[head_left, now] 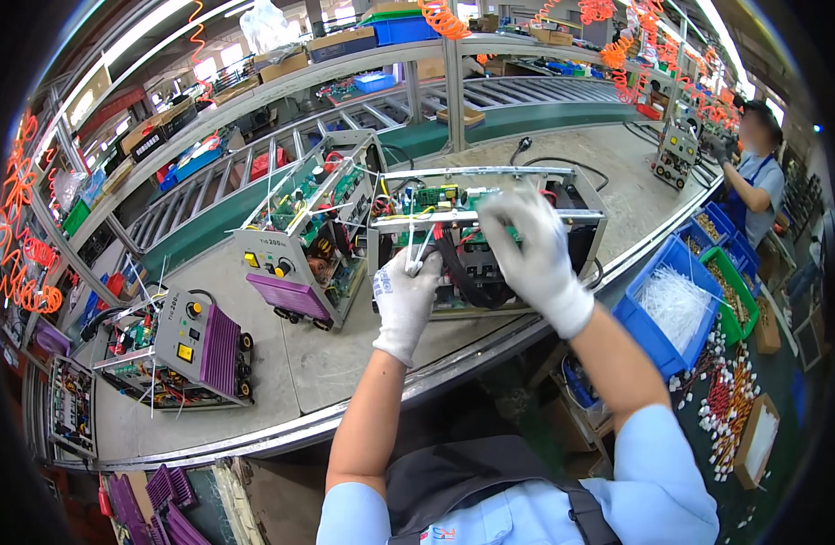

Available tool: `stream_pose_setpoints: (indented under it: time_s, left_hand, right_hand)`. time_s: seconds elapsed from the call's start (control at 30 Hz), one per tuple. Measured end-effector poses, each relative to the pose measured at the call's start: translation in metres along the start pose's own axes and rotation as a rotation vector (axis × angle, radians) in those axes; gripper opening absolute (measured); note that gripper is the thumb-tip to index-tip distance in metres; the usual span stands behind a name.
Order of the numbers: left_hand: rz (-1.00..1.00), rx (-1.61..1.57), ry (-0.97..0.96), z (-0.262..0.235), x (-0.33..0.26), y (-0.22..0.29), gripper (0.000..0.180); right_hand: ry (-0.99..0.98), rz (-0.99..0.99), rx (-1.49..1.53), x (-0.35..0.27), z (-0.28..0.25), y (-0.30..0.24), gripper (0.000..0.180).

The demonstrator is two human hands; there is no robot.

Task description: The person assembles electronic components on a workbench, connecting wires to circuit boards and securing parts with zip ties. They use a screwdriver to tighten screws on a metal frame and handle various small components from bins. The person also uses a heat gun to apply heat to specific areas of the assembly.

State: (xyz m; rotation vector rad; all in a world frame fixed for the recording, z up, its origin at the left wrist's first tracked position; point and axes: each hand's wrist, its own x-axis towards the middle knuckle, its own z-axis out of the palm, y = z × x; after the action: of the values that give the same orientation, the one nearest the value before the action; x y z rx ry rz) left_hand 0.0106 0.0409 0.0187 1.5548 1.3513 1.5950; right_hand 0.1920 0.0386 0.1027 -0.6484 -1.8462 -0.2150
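In front of me stands an open machine chassis (pixel 499 218) with a metal frame, green circuit boards and thick black cables (pixel 467 277) inside. My left hand (pixel 404 304), in a white glove, is closed at its near left corner, with thin white cable ties (pixel 415 250) rising from the fingers. My right hand (pixel 535 259), also gloved, hovers over the right part of the chassis. Motion smears its fingers, so I cannot tell whether it holds anything. Left of this chassis stands another open machine (pixel 286 254) with a grey and purple front panel.
A third purple-fronted machine (pixel 177 350) sits at the bench's left. On the right, a blue bin (pixel 671 309) holds white cable ties, beside a green bin (pixel 731 295) of small parts. Behind the bench (pixel 326 372) runs a roller conveyor (pixel 526 93). A co-worker (pixel 758 177) stands far right.
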Motion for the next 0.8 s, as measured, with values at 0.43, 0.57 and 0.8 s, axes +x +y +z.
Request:
stream_pose_setpoints:
  time_s: [0.43,0.57,0.8]
  left_hand:
    - [-0.023,0.250,-0.063,-0.004,0.011,0.017,0.020]
    - [-0.109,0.226,-0.089,-0.008,0.013,0.014,0.019]
    - [-0.050,0.206,-0.071,-0.004,0.007,0.019,0.018]
  right_hand:
    - [-0.066,1.128,1.231,-0.056,0.049,0.026,0.012]
    - [0.032,1.095,1.118,-0.057,0.058,0.019,0.009]
    - [0.298,1.087,0.854,-0.053,0.077,-0.008,0.007]
